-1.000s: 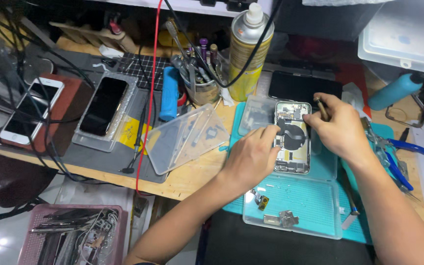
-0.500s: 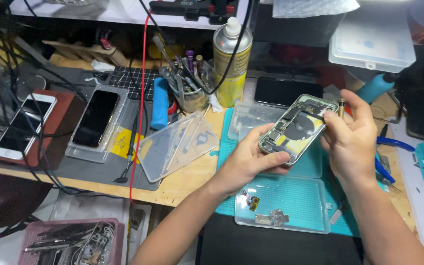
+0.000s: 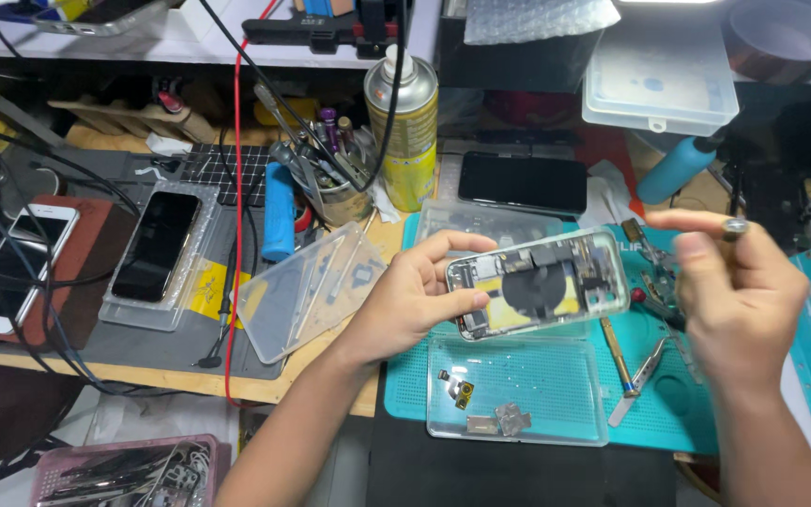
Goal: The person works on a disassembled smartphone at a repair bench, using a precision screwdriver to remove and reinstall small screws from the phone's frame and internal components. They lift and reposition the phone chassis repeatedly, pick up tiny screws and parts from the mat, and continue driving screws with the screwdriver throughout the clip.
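Silver-framed and stripped of its screen, an opened phone housing (image 3: 537, 282) is held up in the head view above a clear plastic parts tray (image 3: 516, 390), which rests on a teal work mat (image 3: 668, 413). The housing is gripped at its left end by the left hand (image 3: 415, 300), whose thumb and fingers are clamped on that short edge, so the internals, a dark round coil over yellow, are turned up toward the camera. The long axis of the housing is seen running left to right, tilted slightly upward at the right end. The right hand (image 3: 734, 291) is raised just off that right end and apart from it; its fingers are pinched together on a small metal-tipped tool (image 3: 734, 226), probably a screwdriver, though its shaft is hidden. The housing thus lies to the left of and slightly below the right fingertips, and the left hand is the one in contact. A few loose small parts (image 3: 490, 413) are seen in the tray below. Tweezers (image 3: 638, 380) lie on the mat beside the tray. Farther left, a clear lid (image 3: 307, 291), a dark phone (image 3: 154, 246) and a white phone (image 3: 13, 268) are laid on the bench, and a yellow spray can (image 3: 404, 131) stands behind
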Motion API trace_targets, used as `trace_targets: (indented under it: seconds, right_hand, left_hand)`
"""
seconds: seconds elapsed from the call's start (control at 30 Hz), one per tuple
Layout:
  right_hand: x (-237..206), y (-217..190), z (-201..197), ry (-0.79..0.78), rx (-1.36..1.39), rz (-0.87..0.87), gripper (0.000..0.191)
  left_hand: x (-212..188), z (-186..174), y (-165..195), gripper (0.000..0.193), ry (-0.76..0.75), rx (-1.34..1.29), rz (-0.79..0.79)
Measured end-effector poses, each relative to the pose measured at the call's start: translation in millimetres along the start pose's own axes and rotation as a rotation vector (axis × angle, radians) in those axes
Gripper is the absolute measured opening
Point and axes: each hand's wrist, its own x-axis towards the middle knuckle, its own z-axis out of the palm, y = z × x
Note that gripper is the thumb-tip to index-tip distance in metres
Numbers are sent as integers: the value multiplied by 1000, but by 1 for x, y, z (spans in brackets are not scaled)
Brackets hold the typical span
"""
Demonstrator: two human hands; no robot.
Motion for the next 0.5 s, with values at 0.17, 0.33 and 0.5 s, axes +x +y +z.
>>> trace_targets:
  seconds: [0.17,0.33,0.5]
  right_hand:
    - [17,22,-4,-325,-182,50,28]
    - [19,55,-14,-402,65,406,29]
    - [9,63,-16,-292,172,441,27]
  left_hand:
    - [0,4,0,52,-111,12,-70]
    - [0,0,1,53,-88,24,-67]
    - [2,6,-4,54,-6,-75,-101]
